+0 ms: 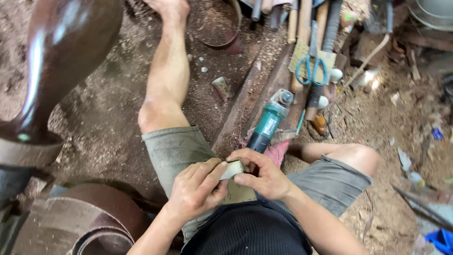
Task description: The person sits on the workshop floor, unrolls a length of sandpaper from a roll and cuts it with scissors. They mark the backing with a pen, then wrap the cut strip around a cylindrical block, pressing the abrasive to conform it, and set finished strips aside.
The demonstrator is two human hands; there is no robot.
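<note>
**A:** ok so what's going on with the hands here?

**B:** Person's sitting on the floor (108,118), knees up. Both hands meet over the lap. Left hand (198,189) and right hand (264,174) are pinching the same small pale block (234,168). Left fingers (214,172) are curled closed onto its near end, right fingers (247,158) are wrapped over the far end with the thumb underneath. So both sets of fingers are closed, gripping the block, which sits right between them, touching both.

**A:** what's around it?

**B:** Just beyond the right fingers there's a teal angle grinder (270,120) lying on the floor, body pointing away from the hands. Further out past that, blue-handled scissors (310,66) lying on a piece of card among a pile of wooden tool handles (302,21). Well off to the side of the left fingers there's a big dark polished wooden piece (61,52), blurry because it's close to the camera, and nearer the body some rolled-up sanding belts (85,222). Sawdust all over the floor.

**A:** can you tell what the block is?

**B:** Nope, too covered by the fingers.
</note>
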